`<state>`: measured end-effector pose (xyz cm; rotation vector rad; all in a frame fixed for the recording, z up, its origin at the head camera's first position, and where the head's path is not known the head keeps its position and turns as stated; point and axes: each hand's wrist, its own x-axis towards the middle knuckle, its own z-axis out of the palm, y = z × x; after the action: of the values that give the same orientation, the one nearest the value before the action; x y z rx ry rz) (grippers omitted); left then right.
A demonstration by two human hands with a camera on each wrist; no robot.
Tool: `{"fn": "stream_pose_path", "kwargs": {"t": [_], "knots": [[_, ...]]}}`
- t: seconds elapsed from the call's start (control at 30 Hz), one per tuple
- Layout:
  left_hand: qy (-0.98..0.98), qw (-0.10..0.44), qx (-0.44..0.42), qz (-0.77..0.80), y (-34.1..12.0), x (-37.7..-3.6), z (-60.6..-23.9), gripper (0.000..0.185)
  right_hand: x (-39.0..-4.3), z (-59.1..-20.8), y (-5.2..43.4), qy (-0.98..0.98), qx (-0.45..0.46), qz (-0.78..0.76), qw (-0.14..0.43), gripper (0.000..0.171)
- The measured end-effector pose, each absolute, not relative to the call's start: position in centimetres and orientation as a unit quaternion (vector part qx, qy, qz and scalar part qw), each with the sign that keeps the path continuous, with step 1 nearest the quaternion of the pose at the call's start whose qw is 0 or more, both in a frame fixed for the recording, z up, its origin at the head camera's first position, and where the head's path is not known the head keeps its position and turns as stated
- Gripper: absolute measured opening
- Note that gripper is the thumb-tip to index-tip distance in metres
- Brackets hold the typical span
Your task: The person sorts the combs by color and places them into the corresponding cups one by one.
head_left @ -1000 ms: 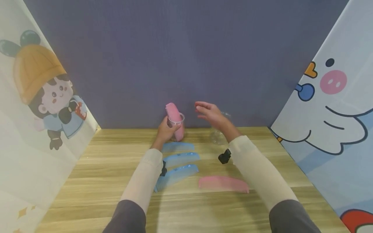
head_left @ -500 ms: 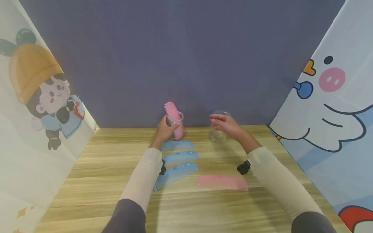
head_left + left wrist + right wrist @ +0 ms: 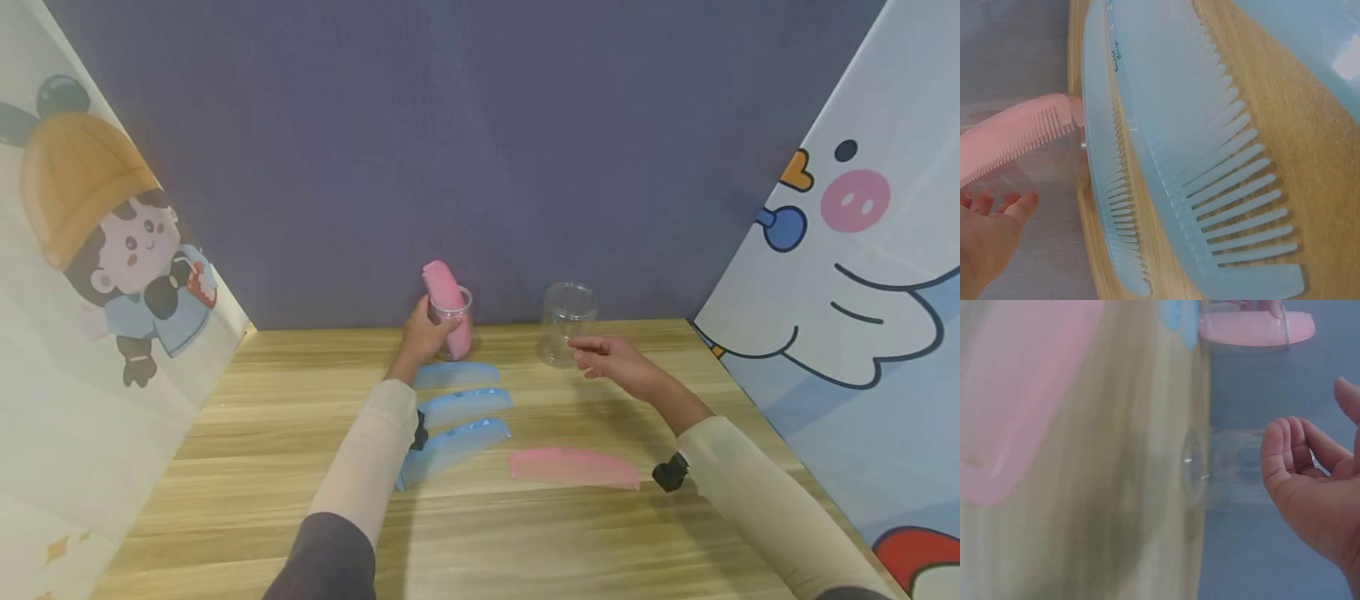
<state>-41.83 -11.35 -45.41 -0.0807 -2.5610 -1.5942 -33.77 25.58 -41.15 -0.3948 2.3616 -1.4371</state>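
Observation:
My left hand [image 3: 424,335] grips a clear jar [image 3: 452,323] at the back of the wooden table [image 3: 247,467]; a pink comb [image 3: 444,293] stands in it, also seen as the pink comb [image 3: 1010,140] in the left wrist view. My right hand [image 3: 609,359] hovers with loosely curled fingers, holding nothing, just in front of an empty clear jar [image 3: 564,323], shown as the clear jar [image 3: 1229,465] beside the right hand [image 3: 1313,487] in the right wrist view. Three blue combs [image 3: 461,408] lie in a row by my left forearm. Another pink comb [image 3: 573,467] lies flat nearer me.
A purple wall [image 3: 480,150] closes the back. Cartoon-printed panels stand at the left [image 3: 97,275] and right [image 3: 847,283]. The blue combs [image 3: 1179,150] fill the left wrist view.
My right hand has drawn back from beside the pink comb's jar, moving right and toward me, past the empty jar. The left hand keeps its grip on the jar.

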Motion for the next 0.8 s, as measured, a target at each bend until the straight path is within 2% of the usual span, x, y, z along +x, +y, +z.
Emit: {"fn": "stream_pose_path", "kwargs": {"t": [0.43,0.8], "knots": [[-0.852,0.062,-0.021,-0.519,-11.2,-41.7,-45.4,0.093,-30.4,-44.1,27.4,0.857,-0.128,-0.458,0.197,0.06],[-0.845,0.059,-0.022,-0.532,-11.2,-41.8,-45.4,0.091,-28.3,-45.8,28.3,0.851,-0.155,-0.448,0.225,0.056]]}}
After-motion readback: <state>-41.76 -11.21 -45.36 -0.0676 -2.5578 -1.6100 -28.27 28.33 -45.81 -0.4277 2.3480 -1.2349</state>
